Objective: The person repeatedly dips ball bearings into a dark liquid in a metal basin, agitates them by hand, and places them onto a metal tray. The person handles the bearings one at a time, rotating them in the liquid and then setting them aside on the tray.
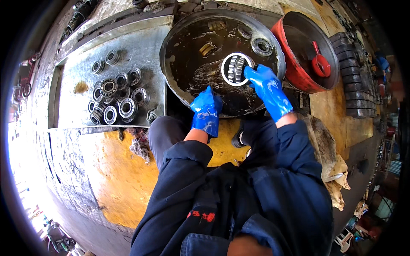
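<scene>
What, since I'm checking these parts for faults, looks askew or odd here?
The shiny silver roller bearing in the blue-gloved right hand, over the round metal basin: its inner roller set sits tilted inside the outer ring, rather than flush with it. Whether that means damage, I can't tell.

head: left fisheye, head-worn | facing down | close above left grip (206,107), right grip (265,85) | wide, rim-bent

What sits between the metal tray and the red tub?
A round metal basin with dark liquid lies between the tray and the tub in the head view; the right hand holds a bearing there.
</scene>
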Demonstrator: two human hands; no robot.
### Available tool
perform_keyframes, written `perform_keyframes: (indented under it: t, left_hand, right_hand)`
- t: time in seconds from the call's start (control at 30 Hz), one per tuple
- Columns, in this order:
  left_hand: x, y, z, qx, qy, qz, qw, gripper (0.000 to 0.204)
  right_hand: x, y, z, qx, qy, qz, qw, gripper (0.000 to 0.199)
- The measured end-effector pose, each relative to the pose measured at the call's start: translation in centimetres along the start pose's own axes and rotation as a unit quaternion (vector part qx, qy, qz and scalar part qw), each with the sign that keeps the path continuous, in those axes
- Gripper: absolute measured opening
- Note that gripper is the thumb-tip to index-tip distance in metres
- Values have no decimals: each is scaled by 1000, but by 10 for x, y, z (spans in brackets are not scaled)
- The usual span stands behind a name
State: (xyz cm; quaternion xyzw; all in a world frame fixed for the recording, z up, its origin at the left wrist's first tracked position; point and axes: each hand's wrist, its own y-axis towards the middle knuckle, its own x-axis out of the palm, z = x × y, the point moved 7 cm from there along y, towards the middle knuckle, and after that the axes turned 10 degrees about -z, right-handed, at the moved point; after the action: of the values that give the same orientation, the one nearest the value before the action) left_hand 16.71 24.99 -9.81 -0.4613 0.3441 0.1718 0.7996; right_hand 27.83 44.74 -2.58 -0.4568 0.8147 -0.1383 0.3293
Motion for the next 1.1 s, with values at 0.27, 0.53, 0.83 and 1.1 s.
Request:
perform_keyframes:
  t: [0.27, 0.53, 0.83, 1.1]
  left_hand:
    - [-3, -8, 6, -8, 10, 14, 1000, 53]
    - [-3, -11, -10, -10, 25, 51, 998, 51]
    - [14, 49, -26, 149, -129, 19, 980, 42]
    - [-54, 37, 8, 192, -534, -142, 811, 32]
  right_hand:
    - [12, -20, 7, -160, 268, 35, 949, 35]
    - [-1, -32, -23, -218, 220, 66, 948, 37]
    - [-8, 3, -1, -225, 317, 74, 918, 29]
    - [-11, -7, -8, -209, 279, 90, 933, 28]
